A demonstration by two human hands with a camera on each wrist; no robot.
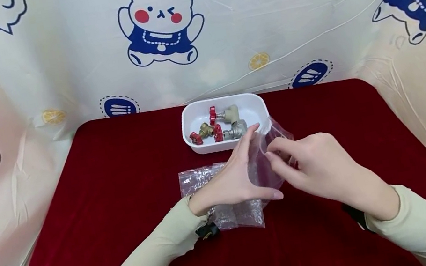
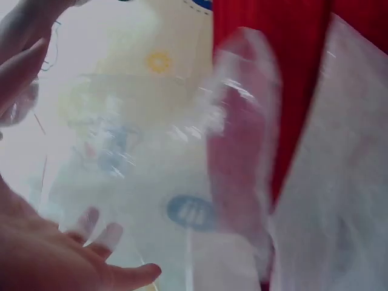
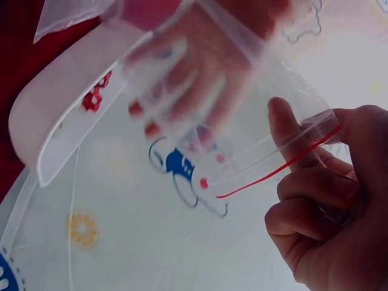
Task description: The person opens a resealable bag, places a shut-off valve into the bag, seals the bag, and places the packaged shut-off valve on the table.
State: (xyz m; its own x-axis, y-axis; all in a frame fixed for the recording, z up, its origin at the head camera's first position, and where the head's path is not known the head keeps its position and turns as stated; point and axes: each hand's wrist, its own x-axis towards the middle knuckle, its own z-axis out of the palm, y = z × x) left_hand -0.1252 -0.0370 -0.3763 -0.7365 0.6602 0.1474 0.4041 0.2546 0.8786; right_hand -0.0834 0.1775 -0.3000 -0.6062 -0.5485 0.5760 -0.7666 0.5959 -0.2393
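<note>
A clear zip-lock bag hangs between the two hands, with a red line along its seal in the right wrist view. My right hand pinches the bag at its seal edge, other fingers curled. With fingers stretched out and thumb spread apart, my left hand lies against the bag; some of its fingers show through the film in the right wrist view. Beneath the left hand, more clear plastic bags lie flat on the red cloth.
Beyond the hands stands a white tray holding a brass valve, a grey valve and a beige valve, all with red handles. A printed curtain encloses the red-covered table at the back and sides.
</note>
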